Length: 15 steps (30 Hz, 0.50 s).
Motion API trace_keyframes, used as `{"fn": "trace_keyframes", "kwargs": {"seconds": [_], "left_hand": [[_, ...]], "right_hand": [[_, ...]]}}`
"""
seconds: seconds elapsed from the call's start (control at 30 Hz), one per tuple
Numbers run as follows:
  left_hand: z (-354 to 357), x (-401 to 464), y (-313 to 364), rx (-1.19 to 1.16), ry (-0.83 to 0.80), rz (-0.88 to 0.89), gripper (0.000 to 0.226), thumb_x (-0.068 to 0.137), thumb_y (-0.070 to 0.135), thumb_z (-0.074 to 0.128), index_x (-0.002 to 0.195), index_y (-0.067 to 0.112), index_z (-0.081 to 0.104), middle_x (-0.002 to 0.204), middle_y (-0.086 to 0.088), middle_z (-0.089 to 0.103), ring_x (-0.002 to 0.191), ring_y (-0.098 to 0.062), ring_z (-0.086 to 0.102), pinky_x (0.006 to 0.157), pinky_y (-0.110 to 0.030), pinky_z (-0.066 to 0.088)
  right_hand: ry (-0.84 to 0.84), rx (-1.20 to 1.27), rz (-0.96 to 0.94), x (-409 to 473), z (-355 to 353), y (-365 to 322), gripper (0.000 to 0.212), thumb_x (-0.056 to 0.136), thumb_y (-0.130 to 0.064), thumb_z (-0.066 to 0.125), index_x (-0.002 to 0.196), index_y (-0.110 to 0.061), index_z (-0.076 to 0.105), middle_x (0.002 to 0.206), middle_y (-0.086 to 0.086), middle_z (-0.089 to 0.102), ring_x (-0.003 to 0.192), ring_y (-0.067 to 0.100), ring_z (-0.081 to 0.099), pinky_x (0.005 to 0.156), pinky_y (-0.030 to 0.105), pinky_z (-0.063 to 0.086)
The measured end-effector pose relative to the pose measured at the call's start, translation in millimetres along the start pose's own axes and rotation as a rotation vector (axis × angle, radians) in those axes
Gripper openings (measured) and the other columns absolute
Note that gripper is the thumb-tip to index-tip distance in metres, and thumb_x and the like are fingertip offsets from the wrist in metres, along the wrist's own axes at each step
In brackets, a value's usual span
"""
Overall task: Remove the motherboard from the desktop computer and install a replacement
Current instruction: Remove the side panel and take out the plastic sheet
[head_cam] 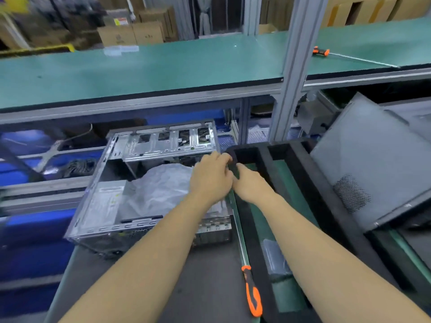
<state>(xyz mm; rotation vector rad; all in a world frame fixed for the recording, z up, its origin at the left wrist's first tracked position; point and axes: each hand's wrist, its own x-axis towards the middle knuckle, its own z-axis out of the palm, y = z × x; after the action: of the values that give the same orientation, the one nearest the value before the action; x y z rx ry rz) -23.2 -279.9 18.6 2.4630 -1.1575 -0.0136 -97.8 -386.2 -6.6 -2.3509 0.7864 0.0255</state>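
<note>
Hands [231, 176] meeting — perhaps gripping foam [235, 166], case [112, 197] left

computer case [109, 194]: bare silver metal, grey inside
plastic bag [158, 190]: cloudy white, see-through
screwdriver [251, 292]: orange handle with black parts
foam frame [300, 169]: black
side panel [373, 173]: grey, with a patch of fine dotted mesh
shelf [163, 64]: green top, black edge
bins [30, 229]: blue
boxes [130, 33]: brown cardboard

computer case [112, 199] left of foam tray [300, 173], screwdriver [250, 290] between
</note>
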Motion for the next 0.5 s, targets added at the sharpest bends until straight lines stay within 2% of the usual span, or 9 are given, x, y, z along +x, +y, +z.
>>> {"fn": "trace_keyframes", "kwargs": {"seconds": [0.07, 0.17, 0.23, 0.3, 0.43, 0.5], "left_hand": [[-13, -24, -32, 0.011, 0.009, -0.013, 0.034, 0.095, 0.021, 0.047, 0.127, 0.018, 0.059, 0.123, -0.005, 0.06, 0.111, -0.03, 0.054, 0.088, -0.045, 0.047], [-29, -60, -85, 0.095, -0.039, -0.072, 0.031, 0.099, 0.033, 0.042, 0.114, 0.016, 0.064, 0.114, -0.007, 0.065, 0.103, -0.031, 0.06, 0.082, -0.043, 0.051], [-34, -84, -116, 0.131, -0.105, -0.095, 0.037, 0.102, 0.04, 0.037, 0.093, 0.015, 0.063, 0.104, -0.008, 0.068, 0.095, -0.031, 0.061, 0.076, -0.037, 0.05], [-33, -105, -134, 0.142, -0.172, -0.07, 0.046, 0.105, 0.044, 0.029, 0.079, 0.017, 0.055, 0.098, -0.009, 0.068, 0.091, -0.032, 0.061, 0.068, -0.034, 0.043], [-28, -121, -139, 0.187, -0.134, 0.032, 0.053, 0.106, 0.047, 0.022, 0.087, 0.019, 0.063, 0.098, -0.006, 0.07, 0.093, -0.032, 0.063, 0.066, -0.034, 0.039], [-29, -117, -141, 0.192, -0.175, 0.048, 0.053, 0.106, 0.047, 0.021, 0.085, 0.02, 0.062, 0.099, -0.006, 0.069, 0.098, -0.031, 0.061, 0.068, -0.035, 0.039]], "right_hand": [[-0.006, 0.042, 0.052, -9, 24, -25, 0.063, 0.1, -0.045, 0.042, 0.151, -0.013, 0.027, 0.14, 0.018, 0.052, 0.119, 0.037, 0.055, 0.09, 0.042, 0.048], [0.076, -0.068, 0.153, -21, 54, -45, 0.069, 0.097, -0.018, 0.046, 0.156, -0.009, 0.011, 0.132, 0.022, 0.055, 0.112, 0.038, 0.058, 0.077, 0.037, 0.043], [0.166, -0.12, 0.193, -27, 58, -49, 0.064, 0.096, -0.015, 0.046, 0.153, -0.008, 0.017, 0.13, 0.023, 0.056, 0.112, 0.04, 0.058, 0.08, 0.038, 0.047], [0.169, -0.126, 0.204, -32, 56, -52, 0.06, 0.095, -0.017, 0.049, 0.149, -0.008, 0.024, 0.129, 0.024, 0.056, 0.113, 0.042, 0.056, 0.089, 0.044, 0.05], [0.203, -0.212, 0.267, -41, 59, -59, 0.057, 0.096, -0.009, 0.044, 0.15, -0.005, 0.025, 0.131, 0.025, 0.054, 0.115, 0.041, 0.055, 0.092, 0.046, 0.05], [0.334, -0.534, 0.172, -48, 65, -64, 0.053, 0.097, -0.013, 0.048, 0.147, -0.008, 0.033, 0.129, 0.017, 0.054, 0.113, 0.035, 0.054, 0.089, 0.043, 0.05]]}}
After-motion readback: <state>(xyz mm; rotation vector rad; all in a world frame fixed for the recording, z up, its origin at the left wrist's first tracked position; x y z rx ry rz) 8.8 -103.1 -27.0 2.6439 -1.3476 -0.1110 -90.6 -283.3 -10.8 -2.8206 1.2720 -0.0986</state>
